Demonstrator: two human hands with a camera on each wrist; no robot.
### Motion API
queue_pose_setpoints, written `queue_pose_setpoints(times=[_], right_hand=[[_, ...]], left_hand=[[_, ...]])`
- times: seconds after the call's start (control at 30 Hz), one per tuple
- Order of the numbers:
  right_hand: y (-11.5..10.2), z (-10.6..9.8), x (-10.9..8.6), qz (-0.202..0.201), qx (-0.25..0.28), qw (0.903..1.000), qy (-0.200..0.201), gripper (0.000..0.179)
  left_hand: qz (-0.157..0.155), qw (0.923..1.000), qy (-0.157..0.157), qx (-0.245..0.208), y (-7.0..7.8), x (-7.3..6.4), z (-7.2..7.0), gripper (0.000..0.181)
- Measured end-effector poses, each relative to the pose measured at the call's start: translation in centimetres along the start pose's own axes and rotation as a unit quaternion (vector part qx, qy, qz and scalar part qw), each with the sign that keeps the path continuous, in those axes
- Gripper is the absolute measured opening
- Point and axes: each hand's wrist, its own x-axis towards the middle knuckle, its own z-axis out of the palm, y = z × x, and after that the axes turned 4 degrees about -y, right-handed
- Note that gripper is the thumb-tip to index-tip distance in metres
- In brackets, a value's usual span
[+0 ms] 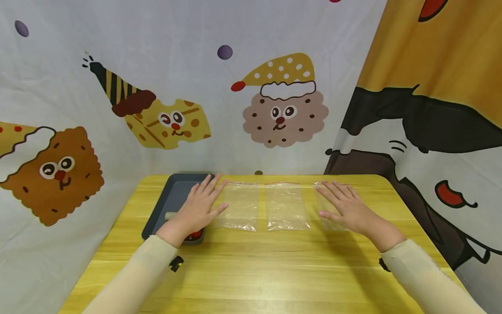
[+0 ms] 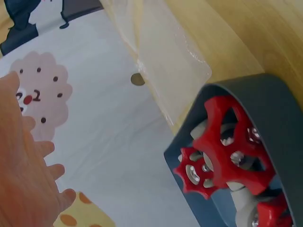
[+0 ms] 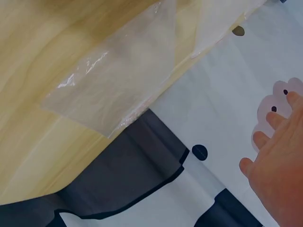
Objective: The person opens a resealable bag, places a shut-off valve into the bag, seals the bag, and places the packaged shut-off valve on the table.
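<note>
My left hand [image 1: 197, 209], fingers spread, hovers over the right side of a dark grey tray [image 1: 160, 205]. Inside the tray, the left wrist view shows several red handwheels [image 2: 255, 163] on pale grey valve bodies. My right hand [image 1: 347, 208], fingers straight and spread, is above the right clear zip bag [image 1: 329, 222]. A middle clear bag [image 1: 287, 209] and a left clear bag [image 1: 241, 209] lie flat side by side between the hands. Neither hand holds anything. Part of the tray and of the right bag is hidden behind the hands.
All of this lies on a yellow wood-grain table [image 1: 251, 270] with rounded far corners. Directly behind its far edge hangs a white curtain [image 1: 176, 52] with cartoon food figures. The tray stands near the table's left edge.
</note>
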Motion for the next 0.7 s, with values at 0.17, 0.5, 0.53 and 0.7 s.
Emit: queue_pose_setpoints(times=[0.17, 0.5, 0.53, 0.7], right_hand=[[-0.5, 0.2, 0.4, -0.007, 0.009, 0.9999, -0.005, 0.071], [-2.0, 1.4, 1.9, -0.027, 0.031, 0.9990, 0.017, 0.071], [-2.2, 1.6, 2.1, -0.029, 0.032, 0.9989, 0.019, 0.070], [-3.4, 2.5, 3.1, -0.037, 0.052, 0.9977, 0.022, 0.070]], left_hand=[[-0.016, 0.9994, 0.015, -0.027, -1.1, -0.8, -0.3, 0.071], [-0.075, 0.9917, 0.049, -0.092, -4.5, -2.9, -0.7, 0.068], [-0.082, 0.9904, 0.050, -0.100, -4.9, -3.2, -0.7, 0.068], [-0.112, 0.9810, 0.064, -0.145, -6.9, -4.9, -0.6, 0.071]])
